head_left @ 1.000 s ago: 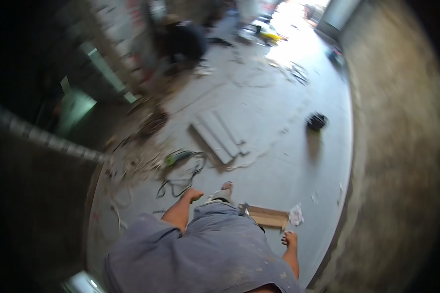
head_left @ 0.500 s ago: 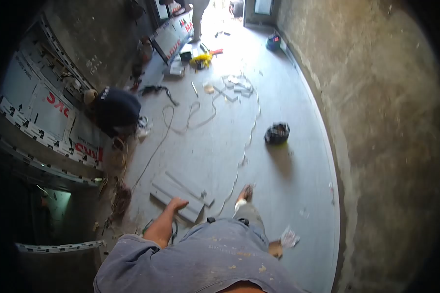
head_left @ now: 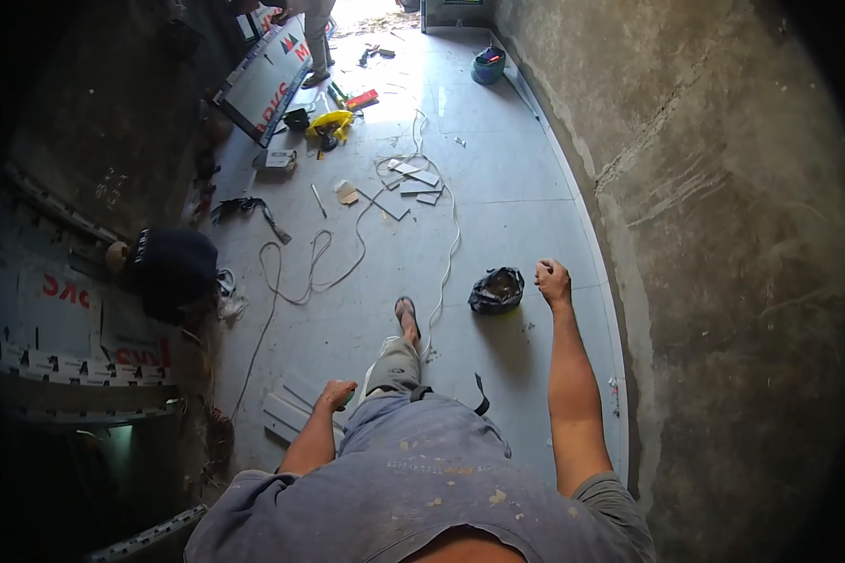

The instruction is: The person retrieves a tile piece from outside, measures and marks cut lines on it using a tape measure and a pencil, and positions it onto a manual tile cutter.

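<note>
My left hand [head_left: 336,394] hangs low by my thigh, its fingers curled, and a small greenish bit shows at them that is too small to name. Behind it on the floor lie grey tile strips [head_left: 291,405]. My right hand [head_left: 553,281] is out in front on the right, closed in a fist; what it holds, if anything, is hidden. Just left of that fist in the view stands a black plastic bag [head_left: 497,292] with its top open and dark contents inside. My foot [head_left: 407,319] in a sandal is on the floor ahead.
A white cable [head_left: 454,235] and a grey cord [head_left: 274,281] snake over the floor. Cut tile pieces [head_left: 413,178], a yellow tool [head_left: 330,124] and a blue-green bucket [head_left: 487,66] lie farther off. One person [head_left: 174,272] crouches left; another [head_left: 317,38] stands by a panel [head_left: 270,80].
My view has moved forward, bringing the black bag nearer. My right arm has come into view, reaching forward. The left hand is no longer in front of the tile strips' middle.
</note>
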{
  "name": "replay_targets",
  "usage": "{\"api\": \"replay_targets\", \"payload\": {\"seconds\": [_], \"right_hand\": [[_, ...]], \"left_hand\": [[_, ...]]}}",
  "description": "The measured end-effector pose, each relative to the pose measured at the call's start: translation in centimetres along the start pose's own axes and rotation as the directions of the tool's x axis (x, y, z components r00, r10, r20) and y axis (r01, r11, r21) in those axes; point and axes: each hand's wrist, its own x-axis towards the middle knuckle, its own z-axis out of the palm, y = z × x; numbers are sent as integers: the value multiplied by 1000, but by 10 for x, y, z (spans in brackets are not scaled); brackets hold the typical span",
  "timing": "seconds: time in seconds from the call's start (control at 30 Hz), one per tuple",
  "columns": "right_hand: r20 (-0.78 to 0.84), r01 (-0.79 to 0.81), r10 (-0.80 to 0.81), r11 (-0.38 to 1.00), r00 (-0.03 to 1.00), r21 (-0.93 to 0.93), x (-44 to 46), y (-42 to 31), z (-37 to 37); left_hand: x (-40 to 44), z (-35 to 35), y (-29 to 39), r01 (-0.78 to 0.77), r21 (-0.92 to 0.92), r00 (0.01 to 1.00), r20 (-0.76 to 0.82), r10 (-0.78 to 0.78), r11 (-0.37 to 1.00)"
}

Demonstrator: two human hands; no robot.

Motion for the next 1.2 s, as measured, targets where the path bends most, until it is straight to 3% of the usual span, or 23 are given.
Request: {"api": "replay_targets", "payload": {"seconds": [0.07,0.13,0.2,0.23,0.27,0.3,0.33,0.37,0.4,0.43,0.53,0.67,0.8,0.93,1.0,1.03,1.07,1.13,1.17,1.2], "right_hand": [[-9,149,-151,985,989,-83,65,-7,29],[91,94,-77,978,993,-188,90,2,49],[123,-133,178,942,976,-308,86,54,75],[259,-393,471,869,844,-301,71,38,64],[238,-377,557,763,796,-525,55,55,69],[714,359,390,665,582,-656,28,160,75],[806,455,492,665,329,-592,6,173,62],[756,295,611,697,233,-654,-14,169,55],[585,-238,780,625,221,-744,-17,156,53],[367,-812,926,281,90,-511,-23,143,54],[306,-959,952,100,15,-266,24,126,69],[348,-974,937,103,26,-204,137,145,97],[381,-962,913,222,147,-160,347,192,107],[286,-849,831,520,477,-93,669,238,105],[219,-696,688,716,692,-50,861,219,113],[213,-570,594,805,776,-166,948,182,106],[268,-430,417,903,869,-11,1026,160,106],[122,-421,404,881,907,217,1142,31,100],[117,-377,360,903,926,204,1192,-3,107],[109,-330,314,925,943,189,1240,-30,115]], "left_hand": [[62,-18,20,-14,32,997,76,12,999],[117,-42,53,394,-270,918,79,-388,879],[171,-83,88,315,24,947,67,-316,949],[197,-105,111,331,-28,943,58,-329,943],[219,-134,152,341,-79,940,45,-338,937],[242,-160,190,353,-129,936,38,-351,927],[267,-186,224,346,-126,938,50,-342,930],[294,-212,259,341,-119,940,64,-336,932],[316,-239,301,312,-39,950,29,-311,949],[338,-266,339,281,44,960,-4,-281,959],[448,-319,418,265,117,964,-40,-262,957],[523,-367,568,146,36,977,-160,-138,989],[596,-359,659,139,-179,964,-199,-174,974],[628,-318,734,276,-190,955,-53,-290,942],[644,-303,769,307,-247,945,-40,-326,919],[641,-302,797,313,-291,940,-38,-338,904],[665,-301,794,321,-285,944,24,-328,903],[718,-298,779,325,-228,944,22,-329,918],[758,-295,749,9,179,1000,7,-10,984],[766,-307,772,-7,85,998,-65,13,996]]}}
